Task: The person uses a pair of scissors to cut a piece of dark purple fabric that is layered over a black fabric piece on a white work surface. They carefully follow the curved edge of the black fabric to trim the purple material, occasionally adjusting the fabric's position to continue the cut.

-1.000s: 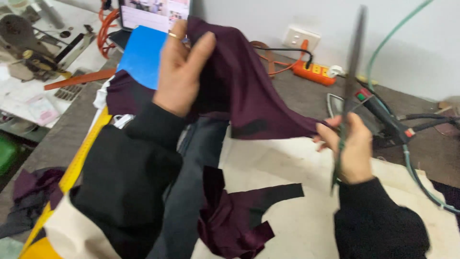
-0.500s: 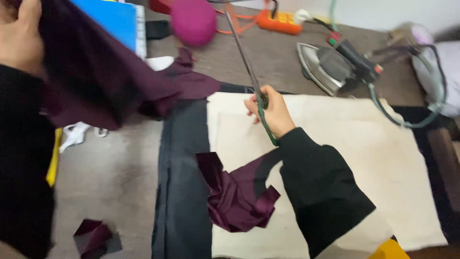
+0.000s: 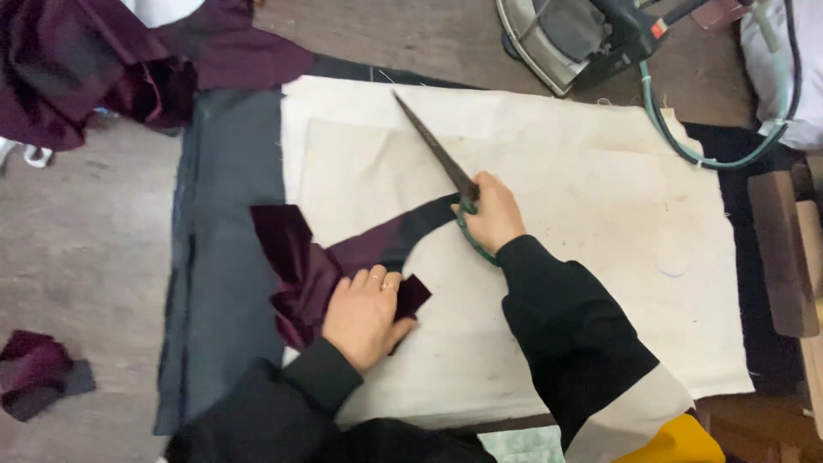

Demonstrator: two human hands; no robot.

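Two hands at work on a cream cloth (image 3: 557, 283) spread over the tabletop (image 3: 77, 240). Left hand (image 3: 364, 315) lies flat, fingers together, pressing a maroon scrap (image 3: 296, 266) onto the cloth's left part. Right hand (image 3: 493, 214) grips closed around the green handles of the shears (image 3: 437, 154); blades shut, pointing up-left, lying on the cloth. A curved maroon strip of the scrap runs from under the left hand up to the shears' handles. Dark grey fabric (image 3: 223, 257) lies beside the cloth, left edge. Big maroon pile (image 3: 94, 60) top left. Iron (image 3: 566, 39) top right, well apart from the hands. Small maroon offcut (image 3: 34, 369) lower left.
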